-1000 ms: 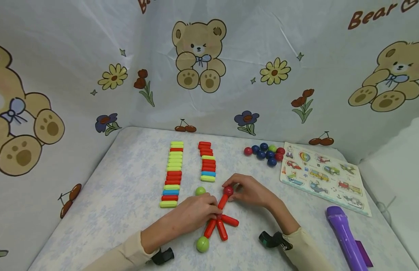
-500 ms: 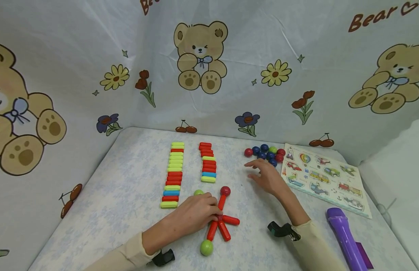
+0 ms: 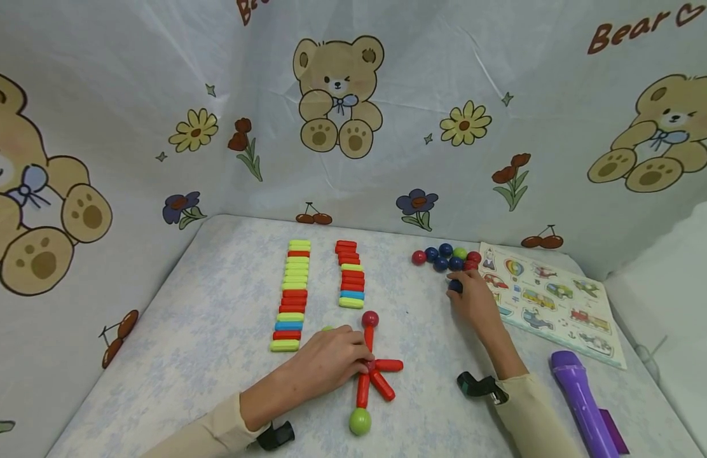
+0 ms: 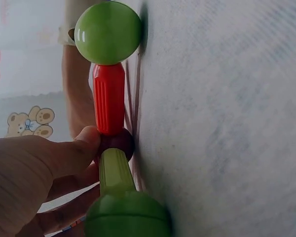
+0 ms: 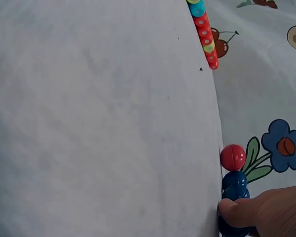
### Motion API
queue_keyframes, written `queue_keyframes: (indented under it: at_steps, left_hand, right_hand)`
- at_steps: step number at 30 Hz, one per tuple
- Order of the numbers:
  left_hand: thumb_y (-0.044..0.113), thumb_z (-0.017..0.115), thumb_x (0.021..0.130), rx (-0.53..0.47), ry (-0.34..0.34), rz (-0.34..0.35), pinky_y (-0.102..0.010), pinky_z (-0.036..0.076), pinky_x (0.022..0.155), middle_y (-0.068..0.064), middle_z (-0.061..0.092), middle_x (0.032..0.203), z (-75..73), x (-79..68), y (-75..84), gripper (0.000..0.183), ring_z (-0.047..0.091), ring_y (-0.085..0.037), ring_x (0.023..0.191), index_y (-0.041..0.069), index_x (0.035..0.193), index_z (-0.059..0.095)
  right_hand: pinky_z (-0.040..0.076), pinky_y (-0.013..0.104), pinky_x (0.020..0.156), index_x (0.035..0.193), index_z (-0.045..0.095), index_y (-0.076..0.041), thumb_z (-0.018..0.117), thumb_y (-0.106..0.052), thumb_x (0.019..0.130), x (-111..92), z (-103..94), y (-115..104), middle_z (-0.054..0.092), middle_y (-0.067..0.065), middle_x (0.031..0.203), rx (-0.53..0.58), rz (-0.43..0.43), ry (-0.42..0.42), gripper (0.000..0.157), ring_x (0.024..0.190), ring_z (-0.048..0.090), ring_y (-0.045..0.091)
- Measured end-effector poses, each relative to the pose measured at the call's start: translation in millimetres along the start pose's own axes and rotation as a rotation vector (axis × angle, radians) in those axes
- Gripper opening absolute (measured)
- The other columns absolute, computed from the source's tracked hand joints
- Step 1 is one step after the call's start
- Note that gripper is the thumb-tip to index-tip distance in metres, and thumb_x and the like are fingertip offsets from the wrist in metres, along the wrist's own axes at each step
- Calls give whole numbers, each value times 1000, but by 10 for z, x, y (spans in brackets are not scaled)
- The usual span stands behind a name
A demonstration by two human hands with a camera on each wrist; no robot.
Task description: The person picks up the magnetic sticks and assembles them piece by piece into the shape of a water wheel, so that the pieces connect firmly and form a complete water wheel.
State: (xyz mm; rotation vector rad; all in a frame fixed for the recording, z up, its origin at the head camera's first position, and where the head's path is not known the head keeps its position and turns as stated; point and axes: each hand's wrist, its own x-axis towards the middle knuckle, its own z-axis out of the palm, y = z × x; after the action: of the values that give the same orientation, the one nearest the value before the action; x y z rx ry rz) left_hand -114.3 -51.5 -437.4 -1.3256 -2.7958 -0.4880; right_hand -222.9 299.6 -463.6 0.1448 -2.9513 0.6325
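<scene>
My left hand [image 3: 333, 359] pinches the dark red centre ball [image 4: 119, 140] of a star-shaped build of magnetic rods and balls. Several red rods [image 3: 382, 385] fan out from that ball. One red rod ends in a red ball [image 3: 370, 319], another in a green ball [image 3: 360, 421]. In the left wrist view a yellow-green rod [image 4: 116, 170] joins the centre to a second green ball [image 4: 128, 217], mostly covered by the hand in the head view. At the loose balls, my right hand [image 3: 476, 302] pinches a dark blue ball [image 3: 455, 285].
Loose red, blue and green balls [image 3: 440, 263] cluster at the back right beside a picture board [image 3: 550, 299]. Two columns of coloured rods, a long one [image 3: 293, 294] and a short one [image 3: 351, 280], lie left of centre. A purple toy microphone [image 3: 582, 401] lies at the right.
My right hand has left the build's red ball, moved to the far right and taken a dark blue ball. Under my left hand the build has turned a little counterclockwise.
</scene>
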Motion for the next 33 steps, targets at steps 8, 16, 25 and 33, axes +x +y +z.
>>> queue_keyframes:
  at_steps: [8,16,25,33]
  left_hand:
    - [29,84,96,-40,31,-44,-13,49,67,9,70,98,-23,-8,-7,21,58,-5,85,18,114,84]
    - [30,84,96,-29,27,-56,-14,49,66,9,71,97,-16,10,-14,20,58,-6,84,19,112,85]
    - [32,83,97,-17,27,-89,-16,52,68,9,72,98,-11,19,-27,21,62,-7,87,19,113,85]
    - [32,83,96,-16,28,-96,-15,51,67,10,71,97,-3,21,-27,20,60,-6,86,20,112,85]
  right_hand:
    - [59,51,92,121,78,-6,88,-14,91,-153,-106,-320,71,13,117,90,-129,-191,33,104,67,29]
    - [58,37,87,111,74,-17,93,-19,86,-301,-157,-607,68,-7,105,194,-306,-478,32,100,62,17]
    - [54,30,87,113,80,-25,92,-21,88,-405,-35,-756,63,-9,108,264,-398,-636,27,100,59,14]
    - [54,27,88,105,78,-30,89,-22,91,-448,92,-783,59,-10,107,240,-482,-596,19,101,58,10]
